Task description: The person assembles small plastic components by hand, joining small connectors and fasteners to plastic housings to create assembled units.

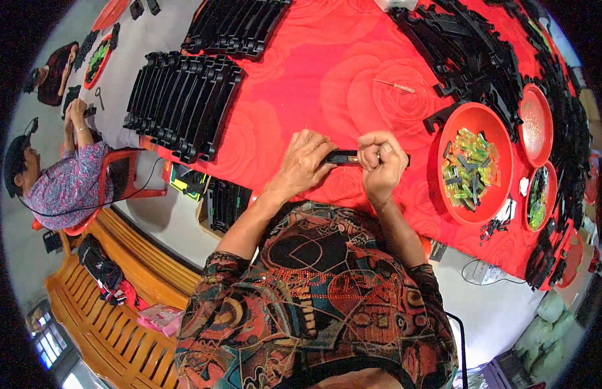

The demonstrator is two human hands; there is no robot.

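Close in front of my body, my left hand [304, 161] grips the left end of a long, narrow black plastic part [342, 157]. The part lies roughly level, just over the red cloth. Above its right half, my right hand [382, 165] is closed with the fingers curled in a pinch. Whatever sits between those fingertips is hidden or too small to name. To the right stands a red bowl [502, 139] of small yellow-green, clear and black pieces.
Black parts lie in neat rows [184, 107] at the left and in a loose pile [473, 55] at the far right. A thin screwdriver [395, 85] rests on the red tablecloth [294, 84]. Smaller red dishes [536, 123] stand rightward. Another person [68, 175] sits at the left near a wooden bench [113, 311].
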